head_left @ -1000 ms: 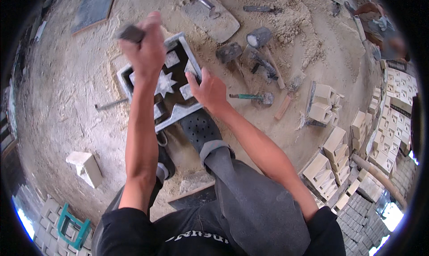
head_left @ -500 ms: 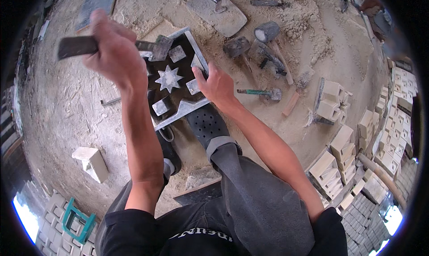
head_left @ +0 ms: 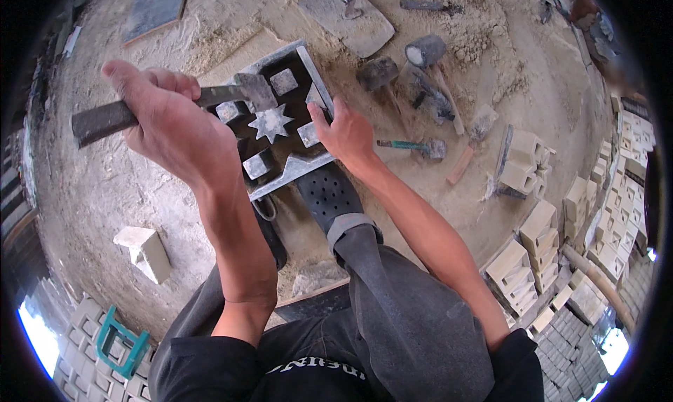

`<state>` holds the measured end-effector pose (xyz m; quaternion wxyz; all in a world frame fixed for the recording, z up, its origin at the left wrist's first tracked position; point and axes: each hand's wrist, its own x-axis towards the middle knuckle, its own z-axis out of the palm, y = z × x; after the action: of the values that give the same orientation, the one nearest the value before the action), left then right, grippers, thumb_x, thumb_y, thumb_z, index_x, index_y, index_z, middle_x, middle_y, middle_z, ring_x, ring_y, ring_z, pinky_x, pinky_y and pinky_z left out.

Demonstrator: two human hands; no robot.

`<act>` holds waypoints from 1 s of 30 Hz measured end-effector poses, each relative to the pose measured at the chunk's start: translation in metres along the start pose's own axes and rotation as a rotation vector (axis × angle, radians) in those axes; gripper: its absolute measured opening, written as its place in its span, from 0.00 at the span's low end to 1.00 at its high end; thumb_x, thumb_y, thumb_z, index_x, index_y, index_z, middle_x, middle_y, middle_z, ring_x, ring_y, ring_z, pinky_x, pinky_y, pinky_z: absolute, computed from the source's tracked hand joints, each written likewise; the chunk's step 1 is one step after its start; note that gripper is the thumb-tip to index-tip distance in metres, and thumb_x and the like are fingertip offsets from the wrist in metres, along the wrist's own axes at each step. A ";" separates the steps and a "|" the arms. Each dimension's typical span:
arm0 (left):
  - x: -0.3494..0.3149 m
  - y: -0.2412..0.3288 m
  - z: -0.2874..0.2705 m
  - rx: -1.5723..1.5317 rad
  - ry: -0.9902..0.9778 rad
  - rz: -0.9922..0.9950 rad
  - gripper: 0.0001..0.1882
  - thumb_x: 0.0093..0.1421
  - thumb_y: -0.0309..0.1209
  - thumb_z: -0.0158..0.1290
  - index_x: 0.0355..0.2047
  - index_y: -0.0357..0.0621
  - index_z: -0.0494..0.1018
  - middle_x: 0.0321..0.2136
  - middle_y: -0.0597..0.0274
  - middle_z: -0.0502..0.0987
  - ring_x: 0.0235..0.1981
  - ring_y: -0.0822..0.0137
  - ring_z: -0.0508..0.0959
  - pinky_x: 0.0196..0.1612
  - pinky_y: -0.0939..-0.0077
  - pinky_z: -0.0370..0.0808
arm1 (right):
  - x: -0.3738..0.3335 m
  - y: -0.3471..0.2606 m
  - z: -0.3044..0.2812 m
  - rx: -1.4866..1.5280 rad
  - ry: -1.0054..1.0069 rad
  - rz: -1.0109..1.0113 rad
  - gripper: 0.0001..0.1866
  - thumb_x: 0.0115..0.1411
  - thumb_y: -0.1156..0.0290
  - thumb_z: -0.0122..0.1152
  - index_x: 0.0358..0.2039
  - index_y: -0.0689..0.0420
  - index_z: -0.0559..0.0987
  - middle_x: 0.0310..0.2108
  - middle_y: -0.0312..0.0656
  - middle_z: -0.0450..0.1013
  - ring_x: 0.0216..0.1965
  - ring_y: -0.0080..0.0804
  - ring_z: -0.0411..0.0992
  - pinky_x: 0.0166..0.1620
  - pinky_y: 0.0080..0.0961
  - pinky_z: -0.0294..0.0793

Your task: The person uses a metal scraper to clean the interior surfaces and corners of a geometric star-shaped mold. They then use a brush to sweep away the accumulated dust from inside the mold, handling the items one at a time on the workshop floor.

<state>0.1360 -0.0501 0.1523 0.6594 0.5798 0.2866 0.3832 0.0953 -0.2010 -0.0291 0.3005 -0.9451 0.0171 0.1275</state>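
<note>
My left hand [head_left: 175, 118] is wrapped round the dark handle of a hammer [head_left: 256, 92], whose grey head hangs over the left part of a metal mould. That mould [head_left: 294, 169] is a square frame with a star-shaped block [head_left: 270, 124] in its middle and several smaller square blocks, such as one block [head_left: 283, 82] near the far side. The fingers of my right hand [head_left: 345, 132] close over the mould's right edge, with the thumb on the inner side. The near side of the frame lies just beyond my dark clog [head_left: 328, 195]. My left forearm hides part of the frame's left side.
Several mallets, including a dark-headed one [head_left: 376, 73], and a small green-handled hammer [head_left: 410, 145] lie to the right. A shovel [head_left: 350, 23] rests beyond. Pale cast blocks [head_left: 522, 160] are stacked at right; one block [head_left: 144, 251] sits at left near a green frame [head_left: 120, 342].
My left hand has come down and nearer to me with the hammer, its head now lower in the picture over the mould. My right hand keeps its hold on the frame.
</note>
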 end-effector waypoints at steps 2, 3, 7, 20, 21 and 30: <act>-0.002 -0.002 -0.005 0.030 0.040 -0.004 0.27 0.71 0.47 0.41 0.15 0.53 0.53 0.15 0.71 0.54 0.20 0.72 0.55 0.28 0.71 0.58 | 0.000 -0.003 -0.001 -0.003 -0.015 0.004 0.29 0.62 0.42 0.52 0.32 0.63 0.75 0.27 0.60 0.75 0.31 0.60 0.75 0.34 0.50 0.74; -0.004 -0.007 -0.004 0.035 0.042 -0.004 0.27 0.71 0.47 0.41 0.15 0.53 0.53 0.15 0.71 0.54 0.20 0.72 0.55 0.28 0.71 0.58 | -0.001 -0.005 -0.001 -0.008 -0.025 0.006 0.29 0.62 0.42 0.52 0.32 0.62 0.75 0.26 0.59 0.75 0.30 0.61 0.75 0.33 0.50 0.74; -0.011 -0.034 0.003 0.127 -0.006 -0.057 0.29 0.70 0.51 0.42 0.13 0.52 0.58 0.13 0.69 0.59 0.18 0.73 0.59 0.28 0.74 0.59 | 0.000 0.003 0.002 -0.008 0.038 -0.032 0.29 0.62 0.43 0.52 0.30 0.62 0.75 0.25 0.59 0.75 0.29 0.61 0.75 0.32 0.50 0.73; 0.017 -0.066 0.001 -0.126 -0.524 0.050 0.26 0.65 0.33 0.51 0.08 0.45 0.62 0.07 0.73 0.59 0.11 0.81 0.56 0.16 0.79 0.49 | 0.000 0.004 0.004 -0.010 0.071 -0.054 0.27 0.61 0.44 0.55 0.29 0.61 0.75 0.23 0.57 0.76 0.27 0.58 0.76 0.30 0.49 0.75; 0.015 -0.057 0.003 -0.193 -0.475 0.083 0.27 0.65 0.33 0.50 0.07 0.46 0.60 0.07 0.72 0.59 0.11 0.81 0.56 0.16 0.79 0.49 | -0.001 0.003 0.003 -0.014 0.058 -0.031 0.27 0.60 0.44 0.55 0.29 0.61 0.75 0.25 0.58 0.76 0.28 0.58 0.76 0.31 0.49 0.76; 0.004 -0.062 0.029 0.040 -0.226 0.223 0.25 0.65 0.33 0.49 0.10 0.41 0.59 0.09 0.76 0.61 0.14 0.84 0.59 0.16 0.78 0.50 | -0.001 0.006 0.003 -0.001 0.087 -0.053 0.27 0.61 0.45 0.55 0.31 0.62 0.75 0.26 0.59 0.76 0.30 0.59 0.76 0.33 0.50 0.75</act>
<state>0.1732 -0.0645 0.0960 0.6291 0.6605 0.1520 0.3807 0.0930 -0.2041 -0.0344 0.3023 -0.9500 0.0051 0.0783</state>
